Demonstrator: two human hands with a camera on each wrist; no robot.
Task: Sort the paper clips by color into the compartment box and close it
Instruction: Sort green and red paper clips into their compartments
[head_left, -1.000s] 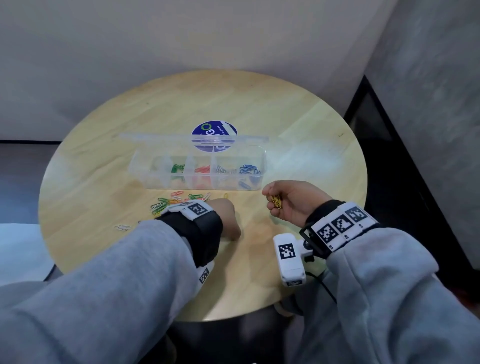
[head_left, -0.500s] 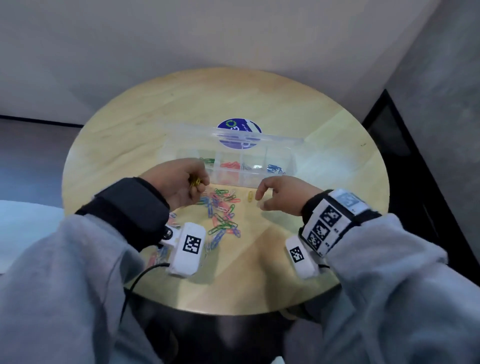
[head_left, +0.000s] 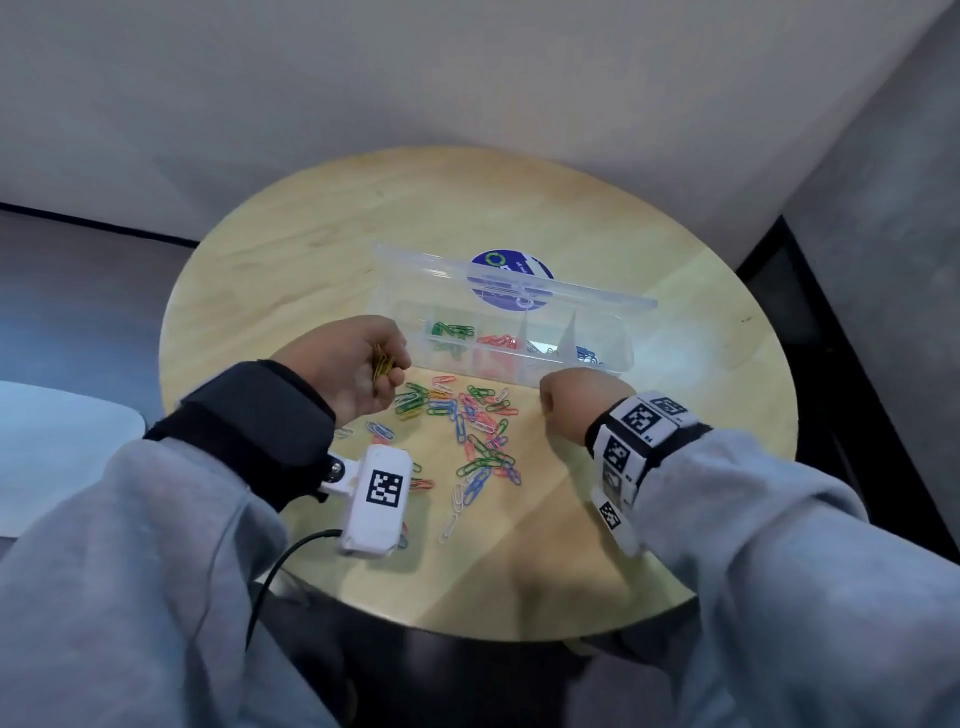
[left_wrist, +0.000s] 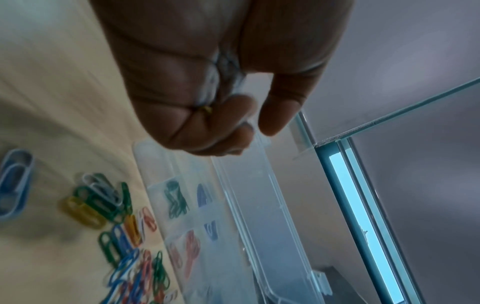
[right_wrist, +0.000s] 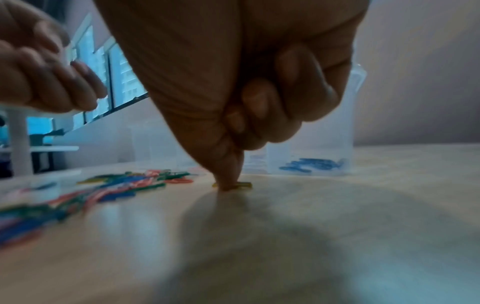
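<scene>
A round wooden tabletop (head_left: 311, 249) holds a clear compartment box (head_left: 613, 358) near its middle, lid (head_left: 431, 275) standing open toward the far edge. Green paper clips (head_left: 452, 331), red paper clips (head_left: 498, 341) and blue paper clips (head_left: 587, 355) lie in separate compartments. A loose pile of mixed paper clips (head_left: 467, 421) is spread between the box and the near edge. The left hand (head_left: 353, 364) is raised just beside the box's left end, fingers (left_wrist: 221, 123) curled around a bundle of yellow paper clips (head_left: 383, 362). The right hand (head_left: 576, 405) is down at the pile's right side, one fingertip (right_wrist: 230, 176) pressing a single yellow clip (right_wrist: 245, 185) against the tabletop, its other fingers curled in.
</scene>
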